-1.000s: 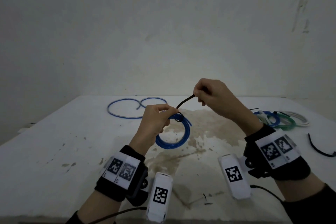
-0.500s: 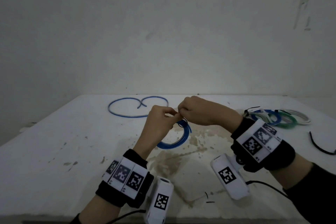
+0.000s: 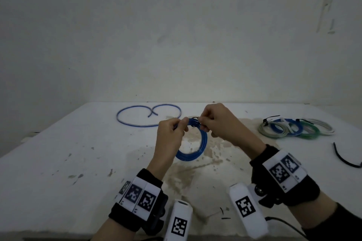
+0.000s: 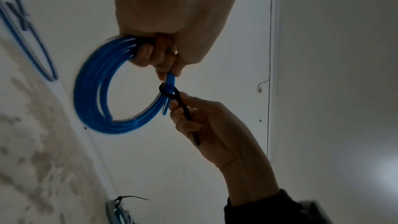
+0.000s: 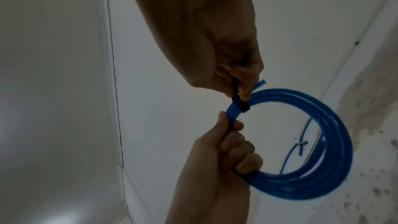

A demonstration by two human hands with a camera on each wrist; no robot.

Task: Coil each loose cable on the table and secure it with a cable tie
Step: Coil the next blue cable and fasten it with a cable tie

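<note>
A coiled blue cable point(image 3: 197, 152) point(image 4: 96, 91) point(image 5: 323, 168) hangs above the stained white table point(image 3: 58, 152). My left hand point(image 3: 172, 129) point(image 4: 163, 54) point(image 5: 228, 144) grips the top of the coil, fingers curled round the strands. A black cable tie point(image 3: 195, 121) point(image 4: 172, 94) point(image 5: 239, 105) is looped round the coil just right of that grip. My right hand point(image 3: 213, 121) point(image 4: 189, 117) point(image 5: 239, 81) pinches the tie's tail right at the loop, and the tail runs back through its fingers.
A loose blue cable point(image 3: 148, 116) lies in two open loops at the back left. Several tied coils, grey, blue, green and white point(image 3: 293, 129), sit at the back right. A loose black cable tie point(image 3: 344, 158) lies near the right edge. Small black offcuts point(image 3: 223, 214) lie in front.
My right hand has come down from pulling the tie's tail up and to the right, and now pinches it close against the coil. The coil has tilted a little in my left hand.
</note>
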